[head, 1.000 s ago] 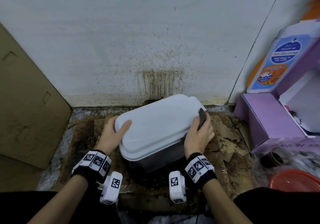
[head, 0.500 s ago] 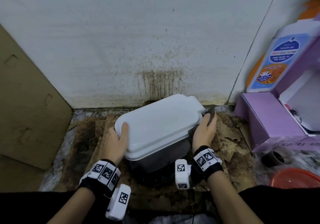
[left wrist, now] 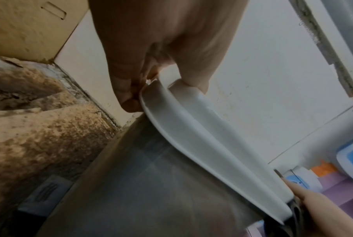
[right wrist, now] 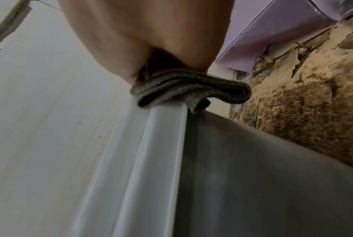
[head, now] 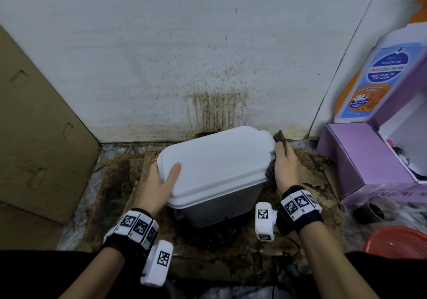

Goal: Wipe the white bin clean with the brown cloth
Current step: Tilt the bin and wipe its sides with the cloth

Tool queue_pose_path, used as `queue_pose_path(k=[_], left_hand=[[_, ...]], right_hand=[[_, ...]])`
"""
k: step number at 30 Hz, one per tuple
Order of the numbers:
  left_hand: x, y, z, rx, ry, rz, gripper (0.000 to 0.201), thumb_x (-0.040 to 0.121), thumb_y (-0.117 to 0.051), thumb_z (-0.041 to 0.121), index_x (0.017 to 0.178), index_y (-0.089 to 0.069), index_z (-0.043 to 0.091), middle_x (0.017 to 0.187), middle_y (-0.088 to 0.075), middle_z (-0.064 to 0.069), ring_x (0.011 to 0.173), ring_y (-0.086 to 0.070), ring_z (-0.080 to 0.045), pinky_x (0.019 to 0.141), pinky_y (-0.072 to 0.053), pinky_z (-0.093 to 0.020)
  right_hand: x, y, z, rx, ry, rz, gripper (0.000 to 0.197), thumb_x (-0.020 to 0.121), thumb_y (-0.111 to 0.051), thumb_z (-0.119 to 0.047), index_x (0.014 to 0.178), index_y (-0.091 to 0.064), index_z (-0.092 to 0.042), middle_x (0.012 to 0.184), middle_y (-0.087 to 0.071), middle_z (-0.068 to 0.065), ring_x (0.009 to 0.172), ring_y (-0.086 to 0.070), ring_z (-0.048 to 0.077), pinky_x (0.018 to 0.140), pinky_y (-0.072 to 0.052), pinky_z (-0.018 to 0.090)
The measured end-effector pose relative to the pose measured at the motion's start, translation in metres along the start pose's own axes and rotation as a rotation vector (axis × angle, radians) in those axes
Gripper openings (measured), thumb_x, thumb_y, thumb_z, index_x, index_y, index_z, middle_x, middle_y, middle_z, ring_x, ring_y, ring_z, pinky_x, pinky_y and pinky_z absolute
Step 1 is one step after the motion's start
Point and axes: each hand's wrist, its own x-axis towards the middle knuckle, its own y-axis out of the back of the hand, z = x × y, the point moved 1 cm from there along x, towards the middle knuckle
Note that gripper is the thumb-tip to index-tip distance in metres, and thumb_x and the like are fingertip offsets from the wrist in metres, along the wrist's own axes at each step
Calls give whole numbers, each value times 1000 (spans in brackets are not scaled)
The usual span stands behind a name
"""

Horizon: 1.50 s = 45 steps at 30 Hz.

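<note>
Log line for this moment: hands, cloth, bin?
left hand: grips lid edge of white bin | right hand: presses brown cloth on far right lid rim | stage: wiping rim

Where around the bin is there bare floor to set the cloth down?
Left of the bin, a stained strip runs to the leaning cardboard; only the left hand is there. In front, between the wrists, the floor is bare too. The right is crowded: right hand with cloth, purple box, cup, red bowl.
</note>
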Motion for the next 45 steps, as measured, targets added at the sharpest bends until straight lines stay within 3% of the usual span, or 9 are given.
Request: queue_pose_path(k=[7,15,19,22,25,32,38,42,45], left_hand=[[36,20,10,67,-120,-191,71,84,-54,75,146,-41,43,138,-58,12,121,-58,-15,104,-48,-46],[37,20,0,108,-67,-179,68,90,-47,73,150,-32,45,143,-52,8,125,-53,-21,106,-43,-44],[38,14,-5,334,-45,-18,92,84,-24,86,151,-33,24,148,-45,-14,131,-45,-34,107,-36,-51],[33,13,2,562,-72,256,77,98,-20,65,151,-29,9,146,-36,-25,135,-35,-41,109,-26,-55],[22,11,23,598,-212,363,63,102,-24,55,139,-41,6,139,-39,-24,130,-34,-40,108,-26,-55],[0,-24,67,467,-475,172,53,104,-20,50,140,-46,20,149,-35,-7,142,-25,-26,116,-23,-47],[-9,-54,99,504,-584,8,59,104,-22,54,144,-41,17,153,-34,-2,143,-26,-20,119,-21,-43],[-7,-67,108,561,-572,-46,72,99,-28,63,152,-29,14,158,-27,-7,147,-20,-23,121,-19,-40],[-1,-67,108,647,-540,-18,99,86,-18,80,153,-21,7,156,-28,-14,146,-23,-30,120,-22,-47]], right_hand=[[-49,-1,22,-19,17,304,50,108,-33,-36,153,-39,-15,154,-46,8,142,-41,27,119,-31,43],[-56,1,21,-59,-1,200,52,109,-33,-36,155,-34,-12,158,-40,7,147,-34,25,121,-25,36],[-51,8,18,-26,-56,167,54,109,-34,-35,157,-31,-11,160,-36,7,149,-31,23,118,-22,30],[-53,7,13,-8,-68,154,54,109,-34,-35,158,-28,-11,162,-33,7,150,-28,23,117,-21,28],[-55,8,11,-3,-69,143,54,109,-36,-33,157,-29,-10,162,-33,7,150,-29,23,114,-22,26],[-63,4,0,51,-108,76,57,108,-37,-38,158,-25,-14,164,-28,3,151,-25,21,112,-22,25],[-76,-9,-17,118,-99,-13,56,108,-41,-36,157,-28,-15,162,-32,-1,150,-28,18,109,-23,23],[-86,-25,-22,167,-77,-115,59,103,-46,-46,155,-38,-20,157,-40,-8,145,-36,13,121,-29,37],[-89,-34,-30,186,-54,-215,41,107,-43,-35,147,-45,-28,139,-53,-20,130,-49,-1,103,-42,16]])
